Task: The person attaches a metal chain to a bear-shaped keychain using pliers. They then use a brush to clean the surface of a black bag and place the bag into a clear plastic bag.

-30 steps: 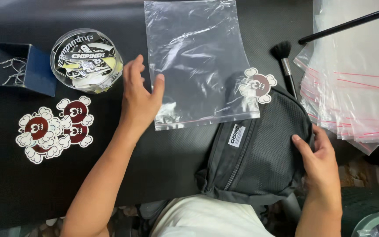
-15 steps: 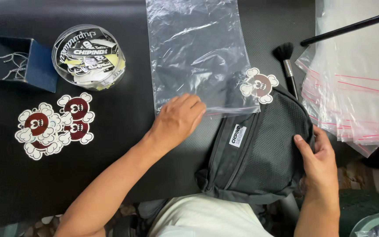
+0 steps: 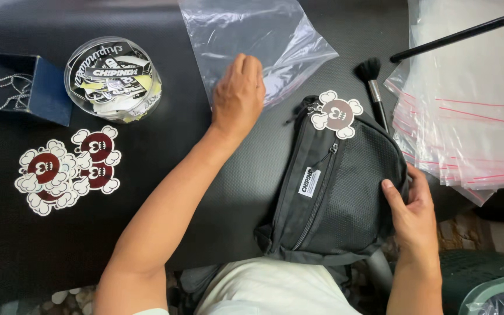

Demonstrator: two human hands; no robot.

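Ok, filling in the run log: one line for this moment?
left hand: on clear bag | right hand: holding black pouch | table: stickers
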